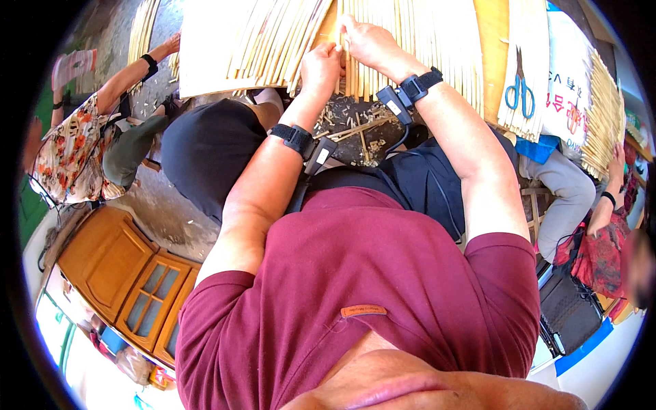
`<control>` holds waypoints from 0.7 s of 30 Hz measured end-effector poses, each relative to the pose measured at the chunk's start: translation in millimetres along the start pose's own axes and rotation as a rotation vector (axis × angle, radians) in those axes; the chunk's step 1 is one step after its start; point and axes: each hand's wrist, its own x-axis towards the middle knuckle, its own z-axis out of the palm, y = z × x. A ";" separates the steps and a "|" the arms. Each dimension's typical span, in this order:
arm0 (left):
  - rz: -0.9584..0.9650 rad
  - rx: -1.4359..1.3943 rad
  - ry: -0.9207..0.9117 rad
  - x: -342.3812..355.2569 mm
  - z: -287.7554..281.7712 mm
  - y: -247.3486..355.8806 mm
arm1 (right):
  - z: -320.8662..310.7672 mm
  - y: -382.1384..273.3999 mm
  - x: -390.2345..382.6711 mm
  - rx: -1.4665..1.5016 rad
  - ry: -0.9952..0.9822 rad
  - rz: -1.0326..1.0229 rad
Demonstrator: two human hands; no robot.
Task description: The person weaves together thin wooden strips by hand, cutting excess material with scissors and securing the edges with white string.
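A mat of pale bamboo strips (424, 34) lies across the top of the view, partly woven. My left hand (321, 68) is closed, pinching a strip at the mat's near edge. My right hand (365, 41) sits just to its right, fingers pressed on the strips and gripping one. Both wrists carry black straps with small sensor boxes. My dark red shirt and black trousers fill the lower half of the view.
Blue-handled scissors (521, 92) lie on a wooden board at the right. A person in a floral top (65, 147) works at the left, another in red (605, 253) at the right. A wooden cabinet (123, 273) stands lower left. Bamboo scraps (355, 126) litter the floor.
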 end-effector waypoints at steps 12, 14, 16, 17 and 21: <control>0.257 0.134 0.101 -4.5 9.1 -10.3 | -21.5 -22.0 40.8 -0.372 -0.041 -0.327; 0.332 0.198 0.131 -7.7 7.0 -5.0 | -22.8 -31.0 49.7 -0.414 -0.115 -0.356; 0.363 0.265 0.158 -3.1 5.3 -10.0 | -22.1 -38.4 56.4 -0.376 -0.178 -0.347; 0.399 0.324 0.186 -3.0 4.7 -6.6 | -24.6 -39.5 57.3 -0.347 -0.241 -0.336; 0.360 0.251 0.080 -10.2 2.6 0.5 | 0.9 -39.7 68.8 -0.014 0.071 -0.370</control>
